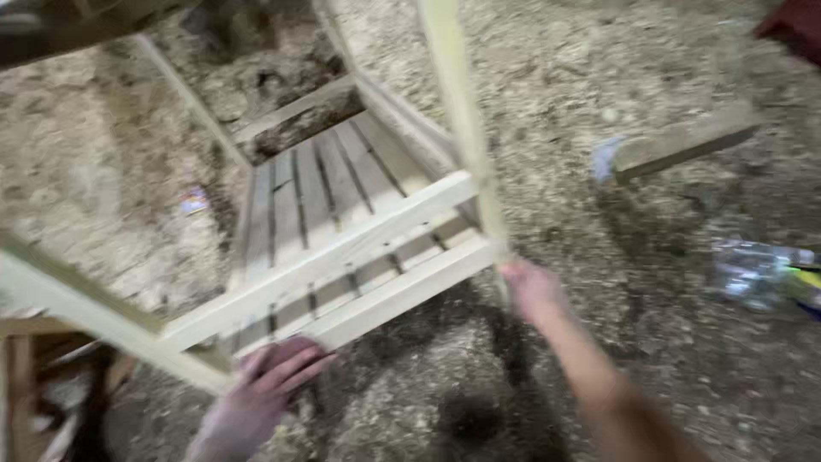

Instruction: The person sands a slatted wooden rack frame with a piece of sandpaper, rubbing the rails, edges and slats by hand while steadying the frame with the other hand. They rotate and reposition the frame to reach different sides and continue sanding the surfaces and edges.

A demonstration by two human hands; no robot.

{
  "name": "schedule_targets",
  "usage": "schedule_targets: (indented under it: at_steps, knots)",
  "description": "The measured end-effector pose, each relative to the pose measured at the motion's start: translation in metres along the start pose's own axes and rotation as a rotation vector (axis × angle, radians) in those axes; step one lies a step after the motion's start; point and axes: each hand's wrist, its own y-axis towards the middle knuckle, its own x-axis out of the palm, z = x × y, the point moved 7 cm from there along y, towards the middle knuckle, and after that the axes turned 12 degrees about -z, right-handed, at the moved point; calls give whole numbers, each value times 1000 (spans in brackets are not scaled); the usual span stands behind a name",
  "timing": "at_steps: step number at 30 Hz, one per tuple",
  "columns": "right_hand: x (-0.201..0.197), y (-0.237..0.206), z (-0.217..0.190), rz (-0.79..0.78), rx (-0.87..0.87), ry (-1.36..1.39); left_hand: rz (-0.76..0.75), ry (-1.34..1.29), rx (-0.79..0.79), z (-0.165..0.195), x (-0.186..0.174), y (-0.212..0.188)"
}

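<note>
The left hand (272, 376) grips the near rail of a pale, slatted wooden frame with long legs (342, 222); the right hand (532, 289) clasps one upright leg. The frame lies tipped on the sawdust-strewn floor (599, 359), slats running away from the person. A crumpled clear plastic package (757, 272) lies right, a wood offcut (684, 141) beyond.

Both hands blurred – frame (342, 231) top cut off

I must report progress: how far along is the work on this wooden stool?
Done: the wooden stool has its slats, rails and legs joined. In hand: left hand and right hand grip its lower rail and leg over the sawdust floor. Left: blur hides any unfinished joints.
</note>
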Motion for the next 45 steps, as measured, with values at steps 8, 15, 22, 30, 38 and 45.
schedule_targets:
  at_steps: [8,15,22,30,38,45]
  knots:
    - [-15,-9,-9,-174,156,-68,216,141,68,78,-148,151]
    - [-13,-31,-23,-381,248,-87,229,371,-96,29,-50,53]
    - [-7,-53,-8,-381,61,169,189,133,-69,48,-94,80]
    - [-75,-95,-15,-426,-426,684,356,-1090,65,91,-248,126]
    - [-78,-99,-39,-146,-495,679,540,-1218,-82,23,-313,66]
    - [-2,-82,-65,25,-328,907,317,-674,-461,-99,-264,70]
